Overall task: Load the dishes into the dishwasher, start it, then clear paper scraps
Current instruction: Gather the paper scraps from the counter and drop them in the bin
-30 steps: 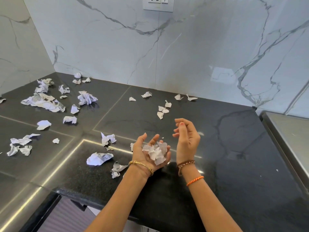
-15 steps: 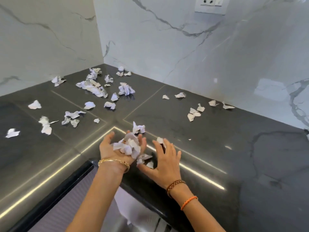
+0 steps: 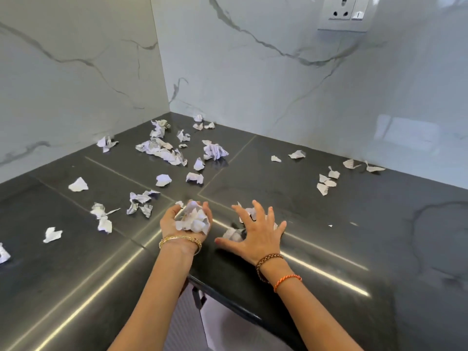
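Observation:
My left hand (image 3: 177, 220) is palm up just above the dark countertop (image 3: 329, 249) and cups a bunch of white paper scraps (image 3: 193, 220), fingers curled round it. My right hand (image 3: 258, 234) lies palm down beside it with fingers spread over a few scraps (image 3: 231, 234) on the counter. Several more scraps lie loose: a big cluster (image 3: 162, 150) toward the back corner, a crumpled piece (image 3: 214, 151), small bits (image 3: 326, 182) at the right, and others (image 3: 140, 202) at the left.
White marble walls meet in a corner (image 3: 167, 107) behind the counter. A wall socket (image 3: 344, 13) is at the top right. The counter's front edge (image 3: 228, 302) runs under my wrists, with cabinet fronts below it.
The view has swung left toward the corner. My right hand came down from beside the left and now spreads flat over scraps on the counter. My left hand still cups its bunch.

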The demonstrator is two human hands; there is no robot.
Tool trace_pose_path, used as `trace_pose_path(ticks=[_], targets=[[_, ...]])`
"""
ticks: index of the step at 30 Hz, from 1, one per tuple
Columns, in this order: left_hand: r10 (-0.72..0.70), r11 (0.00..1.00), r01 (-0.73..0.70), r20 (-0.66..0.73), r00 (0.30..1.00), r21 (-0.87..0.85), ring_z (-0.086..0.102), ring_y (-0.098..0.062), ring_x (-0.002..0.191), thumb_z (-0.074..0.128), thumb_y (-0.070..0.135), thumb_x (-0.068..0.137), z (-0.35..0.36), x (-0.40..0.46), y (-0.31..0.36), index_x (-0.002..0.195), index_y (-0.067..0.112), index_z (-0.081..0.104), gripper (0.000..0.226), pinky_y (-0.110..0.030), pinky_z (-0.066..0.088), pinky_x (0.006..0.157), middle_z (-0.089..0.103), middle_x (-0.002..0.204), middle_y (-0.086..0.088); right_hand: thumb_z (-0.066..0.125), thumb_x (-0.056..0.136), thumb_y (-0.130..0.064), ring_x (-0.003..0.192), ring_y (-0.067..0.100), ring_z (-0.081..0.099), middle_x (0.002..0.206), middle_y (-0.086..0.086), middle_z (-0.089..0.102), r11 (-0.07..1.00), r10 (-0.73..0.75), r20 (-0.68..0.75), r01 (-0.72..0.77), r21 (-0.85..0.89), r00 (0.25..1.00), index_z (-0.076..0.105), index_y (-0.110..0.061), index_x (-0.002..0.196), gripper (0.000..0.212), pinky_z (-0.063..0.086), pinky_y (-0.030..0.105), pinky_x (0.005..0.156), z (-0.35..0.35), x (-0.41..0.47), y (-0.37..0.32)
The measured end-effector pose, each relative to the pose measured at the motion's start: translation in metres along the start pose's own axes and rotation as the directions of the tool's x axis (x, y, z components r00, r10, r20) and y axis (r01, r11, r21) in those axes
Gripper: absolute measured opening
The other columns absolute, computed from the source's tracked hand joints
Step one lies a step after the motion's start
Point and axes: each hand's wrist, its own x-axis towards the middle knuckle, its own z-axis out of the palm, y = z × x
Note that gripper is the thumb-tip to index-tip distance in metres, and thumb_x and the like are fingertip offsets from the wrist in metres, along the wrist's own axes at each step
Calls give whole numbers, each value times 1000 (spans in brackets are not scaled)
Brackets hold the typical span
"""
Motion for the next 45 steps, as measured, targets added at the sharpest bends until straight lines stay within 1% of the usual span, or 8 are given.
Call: trace_pose_path(ticks=[6, 13, 15, 17, 20, 23, 30, 45], targets=[[-82, 996, 83, -14, 997, 42, 53, -21, 76, 37, 23, 93, 5, 22, 11, 76, 3, 54, 31, -29, 54, 44, 54, 81, -6, 76, 62, -51, 65, 24, 57, 72, 1, 59, 978, -54, -349, -21, -208, 935, 66, -20, 78, 36, 39, 29, 46, 2, 26, -8], [-314, 939, 315, -35, 949, 136, 54, -25, 76, 40, 23, 92, 3, 39, -19, 87, 0, 53, 27, -30, 53, 42, 54, 87, -12, 55, 89, -38, 76, 23, 59, 80, 7, 65, 978, 188, -339, -145, 149, 922, 60, -10, 88, 28, 41, 28, 63, -9, 8, 22], [-380, 910, 381, -39, 924, 164, 54, -26, 76, 40, 25, 92, 1, 41, -33, 89, 0, 53, 29, -31, 53, 44, 54, 89, -14, 63, 86, -26, 56, 14, 49, 61, 7, 54, 781, 416, -349, -134, 610, 840, 60, -2, 71, 29, 37, 23, 53, -20, 7, 22], [-446, 881, 443, -24, 895, 165, 55, -27, 79, 39, 26, 92, 3, 41, -46, 87, 1, 55, 30, -34, 53, 45, 56, 88, -14, 60, 88, -18, 41, 6, 33, 52, 2, 40, 338, 604, -237, 25, 941, 761, 53, -6, 60, 31, 28, 17, 40, -37, 6, 18], [-523, 843, 524, -42, 851, 121, 54, -28, 84, 41, 31, 91, 9, 40, -69, 91, 3, 56, 32, -37, 55, 63, 56, 87, -15, 54, 91, -17, 35, 2, 27, 46, -7, 37, 23, 617, -154, 178, 984, 772, 49, -16, 65, 27, 20, 14, 32, -64, 11, 5], [-573, 811, 572, -34, 819, 123, 53, -30, 86, 41, 35, 91, 16, 36, -89, 107, 6, 54, 36, -42, 47, 80, 56, 94, -17, 58, 83, -26, 40, 2, 33, 48, -11, 42, 286, 527, -396, 282, 916, 752, 55, -17, 71, 15, 27, 16, 37, -73, 19, -2], [-518, 821, 475, 63, 853, 318, 68, -20, 65, 38, 26, 96, 32, 32, -104, 89, 6, 60, 31, -27, 57, 51, 68, 69, -11, 44, 82, -41, 84, 7, 46, 88, -6, 55, 908, -7, -600, 256, 331, 800, 61, -18, 75, 30, 36, 23, 76, -51, 17, 16], [-525, 823, 449, 163, 835, 348, 65, -20, 71, 41, 32, 92, 36, 38, -105, 90, 6, 60, 32, -27, 56, 59, 64, 78, -10, 36, 85, -30, 85, 11, 50, 81, -9, 59, 968, 43, -726, 151, 201, 687, 65, -24, 77, 31, 27, 29, 83, -46, 22, 10]])
